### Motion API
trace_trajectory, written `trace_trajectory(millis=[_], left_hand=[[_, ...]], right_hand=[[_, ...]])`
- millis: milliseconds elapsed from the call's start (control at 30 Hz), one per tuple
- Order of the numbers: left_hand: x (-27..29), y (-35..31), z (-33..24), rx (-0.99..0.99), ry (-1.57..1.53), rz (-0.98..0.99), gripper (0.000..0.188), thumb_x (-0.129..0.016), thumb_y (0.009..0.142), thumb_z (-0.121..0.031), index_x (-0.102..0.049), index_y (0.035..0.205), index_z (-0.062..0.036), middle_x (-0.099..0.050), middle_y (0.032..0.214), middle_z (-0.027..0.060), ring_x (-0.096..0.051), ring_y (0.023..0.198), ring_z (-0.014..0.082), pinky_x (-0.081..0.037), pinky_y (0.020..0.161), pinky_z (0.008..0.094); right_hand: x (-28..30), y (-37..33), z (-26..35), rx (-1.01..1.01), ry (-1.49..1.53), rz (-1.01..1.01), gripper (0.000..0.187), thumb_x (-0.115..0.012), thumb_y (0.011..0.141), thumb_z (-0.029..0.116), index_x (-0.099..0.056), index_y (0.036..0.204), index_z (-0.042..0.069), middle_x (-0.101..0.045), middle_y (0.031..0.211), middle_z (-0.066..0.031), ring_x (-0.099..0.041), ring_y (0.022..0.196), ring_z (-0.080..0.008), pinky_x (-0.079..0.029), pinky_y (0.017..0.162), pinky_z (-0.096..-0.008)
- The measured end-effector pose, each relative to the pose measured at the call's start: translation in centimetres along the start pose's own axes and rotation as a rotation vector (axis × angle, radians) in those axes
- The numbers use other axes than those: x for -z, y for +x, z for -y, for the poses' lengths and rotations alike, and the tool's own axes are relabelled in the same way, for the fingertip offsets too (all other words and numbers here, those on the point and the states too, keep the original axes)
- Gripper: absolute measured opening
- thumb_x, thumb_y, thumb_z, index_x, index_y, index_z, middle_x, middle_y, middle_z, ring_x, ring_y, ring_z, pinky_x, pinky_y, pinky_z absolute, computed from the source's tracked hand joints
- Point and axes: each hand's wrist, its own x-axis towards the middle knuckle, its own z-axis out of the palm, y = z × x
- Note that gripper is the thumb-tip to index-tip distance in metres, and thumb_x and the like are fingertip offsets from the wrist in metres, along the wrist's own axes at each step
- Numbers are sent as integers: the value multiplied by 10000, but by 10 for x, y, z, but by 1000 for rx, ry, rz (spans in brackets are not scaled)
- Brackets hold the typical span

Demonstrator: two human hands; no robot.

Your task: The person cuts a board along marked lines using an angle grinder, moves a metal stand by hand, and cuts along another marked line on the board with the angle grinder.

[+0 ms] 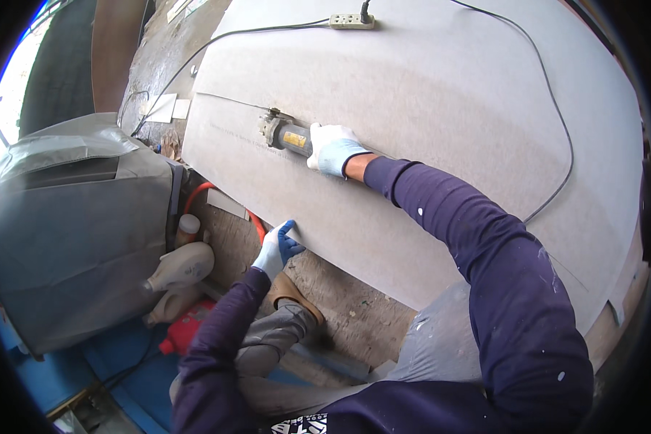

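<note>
Firmly closed, the gloved right hand (334,148) grips the angle grinder (286,134), which sits on the grey board (441,94) at a cut line. Left hand (276,249), gloved, presses flat on the board's near edge, holding nothing. A black cable (557,116) crosses the board to a power strip (352,21).

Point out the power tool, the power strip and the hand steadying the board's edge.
power tool (288,136), head view, on its grey body.
power strip (351,22), head view, on its pale casing.
left hand (276,249), head view, on the gloved back of the hand.
</note>
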Motion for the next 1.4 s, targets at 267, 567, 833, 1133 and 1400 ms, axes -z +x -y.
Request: trace_trajectory(millis=[267,567,833,1133,1400], left_hand=[[61,-62,-79,275,496,258,453,-624,1052,-428,-551,1381,-125,-679,1215,143,-715,1018,321,-611,872,494],[76,-23,-44,268,255,55,389,-611,1054,-445,-573,1324,-168,-677,1204,129,-692,1063,346,-576,928,497],[41,-9,-47,172,260,57,463,-593,1059,-467,-571,1333,-94,-677,1135,153,-685,1051,332,-567,928,473],[32,12,-45,189,192,54,509,-567,1086,-350,-497,1463,-15,-684,1103,224,-691,1038,368,-566,991,524],[43,16,-47,152,251,106,357,-549,1091,-266,-532,1336,-8,-675,1115,211,-689,1053,368,-575,964,510]], right_hand=[[3,-1,3,-9,18,1,522,-709,814,292,-612,1220,-21,-746,1086,-252,-739,1017,-398,-593,889,-468],[18,-12,6,-24,0,-2,533,-721,805,294,-617,1225,-18,-751,1066,-244,-747,990,-393,-596,886,-464],[25,-18,4,-37,-24,37,567,-731,816,321,-607,1258,-13,-751,1089,-239,-741,1024,-386,-592,895,-464],[29,-26,0,-51,-38,41,589,-739,804,324,-601,1263,-18,-749,1069,-247,-741,1009,-393,-595,879,-469],[44,-33,10,-68,-39,58,539,-730,812,286,-618,1246,-14,-754,1065,-240,-748,1006,-380,-599,879,-462]])
